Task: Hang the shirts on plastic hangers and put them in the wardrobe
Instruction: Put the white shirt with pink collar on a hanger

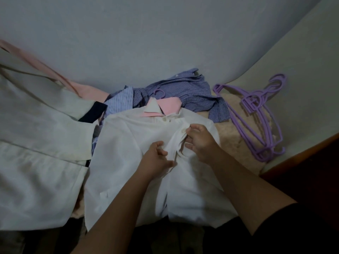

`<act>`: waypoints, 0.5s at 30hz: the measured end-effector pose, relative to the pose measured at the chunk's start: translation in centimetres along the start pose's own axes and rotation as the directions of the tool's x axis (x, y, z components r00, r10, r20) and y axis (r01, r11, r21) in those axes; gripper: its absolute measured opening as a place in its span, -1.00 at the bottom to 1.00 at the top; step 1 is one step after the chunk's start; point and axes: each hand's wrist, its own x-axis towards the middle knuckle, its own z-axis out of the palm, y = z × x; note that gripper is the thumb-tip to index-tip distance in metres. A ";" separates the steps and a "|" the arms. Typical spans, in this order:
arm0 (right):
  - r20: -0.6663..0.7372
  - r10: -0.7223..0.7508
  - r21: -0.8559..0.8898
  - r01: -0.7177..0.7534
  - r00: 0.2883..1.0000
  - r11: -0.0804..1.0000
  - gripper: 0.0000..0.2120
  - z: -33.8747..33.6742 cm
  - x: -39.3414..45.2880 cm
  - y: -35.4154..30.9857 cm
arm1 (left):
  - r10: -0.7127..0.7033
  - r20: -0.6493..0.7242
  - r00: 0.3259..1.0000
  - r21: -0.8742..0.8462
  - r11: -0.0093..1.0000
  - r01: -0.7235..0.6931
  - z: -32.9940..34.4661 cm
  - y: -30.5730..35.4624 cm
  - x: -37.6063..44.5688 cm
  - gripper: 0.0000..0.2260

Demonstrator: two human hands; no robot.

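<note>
A white shirt (124, 158) with a pink-lined collar lies front up on the bed before me. A purple hanger hook (159, 92) pokes out above its collar. My left hand (156, 158) pinches the left edge of the button placket at chest height. My right hand (200, 142) pinches the opposite edge, bunching the cloth between them. A stack of purple plastic hangers (260, 116) lies to the right on a beige towel. The wardrobe is not in view.
A blue checked shirt (185, 92) and a blue striped one (121, 101) are heaped behind the white shirt. A large white garment (36, 143) and a pink cloth (45, 68) spread at the left. A wooden bed edge (300, 154) runs at the right.
</note>
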 end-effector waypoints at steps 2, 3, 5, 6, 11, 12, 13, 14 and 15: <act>-0.014 -0.041 -0.102 0.039 0.999 0.994 -0.68 -0.7 -0.5 1.7 | 0.009 0.003 1.000 -0.013 1.000 -0.009 0.7 -0.9 -0.5 -0.25; -0.003 -0.072 -0.143 0.070 0.997 0.987 -0.63 -1.0 -1.0 2.3 | 0.019 -0.004 1.000 -0.013 1.000 -0.019 1.0 -1.3 -0.7 -0.24; 0.038 -0.130 -0.249 0.135 0.991 0.959 -0.56 -1.4 -2.5 3.4 | 0.052 -0.038 0.998 0.033 0.998 -0.050 1.7 -1.9 -1.4 -0.23; 0.058 -0.171 -0.324 0.180 0.984 0.929 -0.50 -1.4 -3.4 4.2 | 0.072 -0.054 0.996 0.073 0.995 -0.068 2.0 -2.1 -1.7 -0.25; 0.170 -0.394 -0.695 0.393 0.903 0.602 -0.43 -1.5 -6.4 7.9 | 0.153 -0.122 0.981 0.162 0.978 -0.132 3.2 -2.7 -2.6 -0.40; 0.162 -0.396 -0.740 0.377 0.904 0.557 -0.46 -1.5 -6.6 8.1 | 0.144 -0.140 0.979 0.146 0.982 -0.124 3.2 -2.8 -2.7 -0.44; 0.137 -0.390 -0.760 0.350 0.910 0.548 -0.50 -1.4 -6.6 8.1 | 0.141 -0.160 0.977 0.140 0.983 -0.119 3.2 -2.7 -2.8 -0.47; 0.108 -0.385 -0.764 0.324 0.917 0.558 -0.56 -1.4 -6.6 8.0 | 0.142 -0.182 0.973 0.134 0.984 -0.118 3.1 -2.5 -3.0 -0.51; 0.081 -0.386 -0.758 0.308 0.919 0.575 -0.62 -1.3 -6.6 7.9 | 0.141 -0.204 0.969 0.111 0.986 -0.120 3.0 -2.4 -3.2 -0.53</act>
